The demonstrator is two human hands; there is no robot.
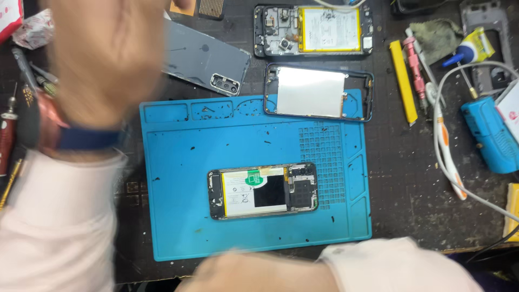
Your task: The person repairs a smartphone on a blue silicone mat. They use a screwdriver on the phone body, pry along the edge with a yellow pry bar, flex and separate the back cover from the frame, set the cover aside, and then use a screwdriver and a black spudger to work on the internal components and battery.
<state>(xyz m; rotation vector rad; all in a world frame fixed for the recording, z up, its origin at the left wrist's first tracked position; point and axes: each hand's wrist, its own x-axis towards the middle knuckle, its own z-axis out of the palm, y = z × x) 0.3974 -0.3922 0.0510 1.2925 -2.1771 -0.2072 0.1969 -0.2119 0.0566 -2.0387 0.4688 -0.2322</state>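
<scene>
Grip: left hand [105, 57], raised close to the camera and blurred, back of the hand toward the viewer; whether the fingers are closed on anything cannot be told. A watch with a dark blue strap [81, 138] sits at the wrist above a pale sleeve. Right hand [254, 270], low at the near edge of the bench, also blurred; nothing is seen in it, though its fingers are not clear enough to say more.

Item in hand: opened phone [263, 190], back cover off, battery and circuit board exposed, lying flat near the middle of the blue work mat [178, 227]. It lies apart from both hands: just beyond the right hand, well below and to the right of the left.

Step, as judged: the phone looks mid-disassembly, neither hand on it. Any further work on it would call for a hand to come down to the mat and steady the body first.

Nearby: grey back cover [208, 59] and a metal-backed frame [316, 92] at the mat's far edge; a second opened phone [313, 30] beyond; yellow pry tool [404, 81]; blue hand tool with white cable [489, 135] at right.
</scene>
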